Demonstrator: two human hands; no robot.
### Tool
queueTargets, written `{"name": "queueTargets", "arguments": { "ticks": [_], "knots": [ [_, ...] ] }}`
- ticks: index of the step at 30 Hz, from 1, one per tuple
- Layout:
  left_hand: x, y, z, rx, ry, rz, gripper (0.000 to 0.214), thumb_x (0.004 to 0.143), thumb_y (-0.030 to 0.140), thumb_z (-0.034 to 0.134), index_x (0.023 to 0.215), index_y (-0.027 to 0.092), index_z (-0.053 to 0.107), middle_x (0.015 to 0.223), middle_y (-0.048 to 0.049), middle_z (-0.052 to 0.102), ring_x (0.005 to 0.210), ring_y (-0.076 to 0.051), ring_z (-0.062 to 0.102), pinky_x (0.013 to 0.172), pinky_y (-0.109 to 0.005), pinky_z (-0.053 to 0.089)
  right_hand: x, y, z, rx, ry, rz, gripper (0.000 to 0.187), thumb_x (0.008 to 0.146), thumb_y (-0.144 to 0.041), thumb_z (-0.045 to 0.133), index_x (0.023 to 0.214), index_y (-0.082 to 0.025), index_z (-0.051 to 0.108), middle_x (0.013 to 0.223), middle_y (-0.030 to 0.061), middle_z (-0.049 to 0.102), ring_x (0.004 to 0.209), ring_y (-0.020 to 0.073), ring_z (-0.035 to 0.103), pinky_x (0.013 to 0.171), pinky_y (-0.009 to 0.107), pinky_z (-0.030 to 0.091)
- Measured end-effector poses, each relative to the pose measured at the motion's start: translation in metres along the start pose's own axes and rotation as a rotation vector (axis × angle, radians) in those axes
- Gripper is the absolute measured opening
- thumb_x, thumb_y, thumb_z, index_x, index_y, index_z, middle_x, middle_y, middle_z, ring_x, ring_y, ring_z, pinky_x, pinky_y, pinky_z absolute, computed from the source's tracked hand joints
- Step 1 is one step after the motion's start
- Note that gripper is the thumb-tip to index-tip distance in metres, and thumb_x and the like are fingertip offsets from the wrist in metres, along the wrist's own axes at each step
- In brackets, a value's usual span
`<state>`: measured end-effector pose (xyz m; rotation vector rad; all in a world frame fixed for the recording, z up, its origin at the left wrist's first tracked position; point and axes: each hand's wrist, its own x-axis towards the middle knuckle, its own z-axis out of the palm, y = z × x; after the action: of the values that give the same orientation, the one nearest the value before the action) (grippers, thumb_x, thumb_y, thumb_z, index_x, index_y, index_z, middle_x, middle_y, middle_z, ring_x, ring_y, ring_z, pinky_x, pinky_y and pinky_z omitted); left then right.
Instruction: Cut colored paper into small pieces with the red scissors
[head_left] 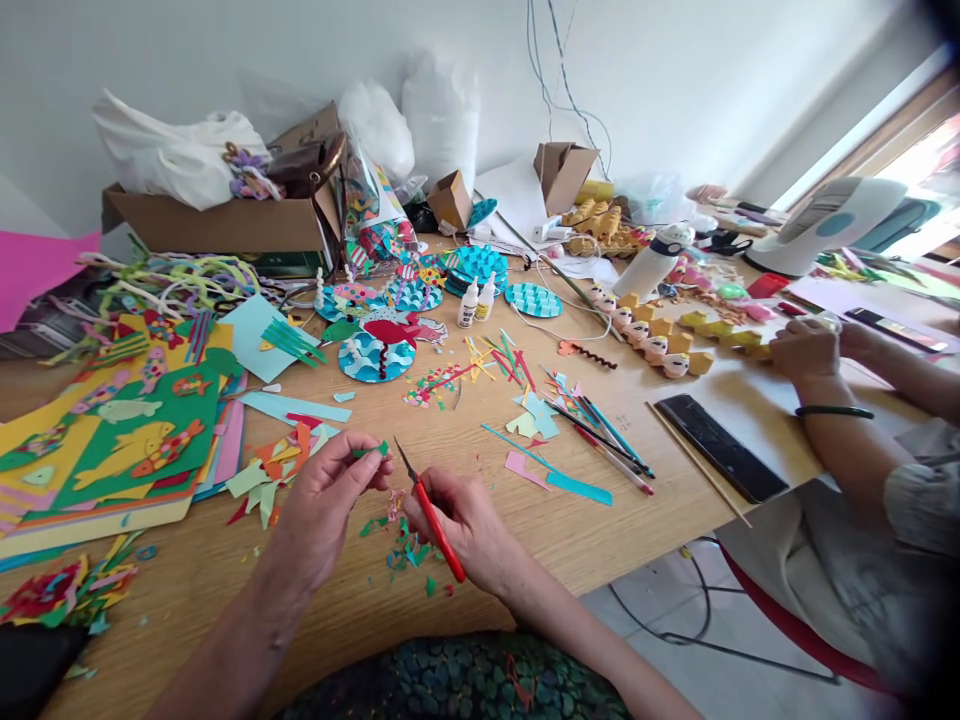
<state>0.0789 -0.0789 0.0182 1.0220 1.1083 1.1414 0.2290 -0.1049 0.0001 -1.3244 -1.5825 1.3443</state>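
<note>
My left hand (324, 505) pinches a small green paper piece (373, 451) between thumb and fingertips, just above the wooden table (615, 520). My right hand (466, 527) is closed on red-handled scissors (431, 515) whose dark tips point up toward the green piece, a short gap away. Small paper snippets (405, 550) in green, teal and pink lie on the table below and between both hands.
Stacked coloured paper sheets with fish cutouts (127, 450) lie at left. Blue wave discs (375, 355), glue bottles (476, 300), paper strips and pens (600, 435) fill the middle. A cardboard box (217, 220) stands at the back. Another person's arm (832, 400) and a black ruler (720, 445) are at right.
</note>
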Motion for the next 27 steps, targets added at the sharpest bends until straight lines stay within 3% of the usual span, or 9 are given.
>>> {"name": "queueTargets", "arguments": {
  "ticks": [12,27],
  "knots": [
    [-0.002,0.001,0.008,-0.054,-0.029,-0.004,0.007,0.07,0.024,0.064,0.071,0.018,0.061,0.069,0.002,0.064,0.062,-0.01,0.056,0.06,-0.021,0.047,-0.004,-0.005,0.0,-0.03,-0.034,0.012,0.037,0.079,-0.045,0.053,0.058,-0.017,0.043,0.05,-0.0049,0.04,0.048,0.0074,0.035,0.045,0.02,0.026],
    [-0.002,-0.004,0.007,-0.005,-0.007,-0.064,0.011,0.067,0.027,0.065,0.071,0.018,0.061,0.065,0.0013,0.064,0.062,-0.013,0.059,0.062,-0.025,0.048,-0.001,0.004,0.005,0.167,-0.023,0.066,0.033,0.079,-0.045,0.052,0.063,-0.017,0.048,0.056,-0.0039,0.047,0.049,0.0075,0.043,0.046,0.019,0.033]
  ]
}}
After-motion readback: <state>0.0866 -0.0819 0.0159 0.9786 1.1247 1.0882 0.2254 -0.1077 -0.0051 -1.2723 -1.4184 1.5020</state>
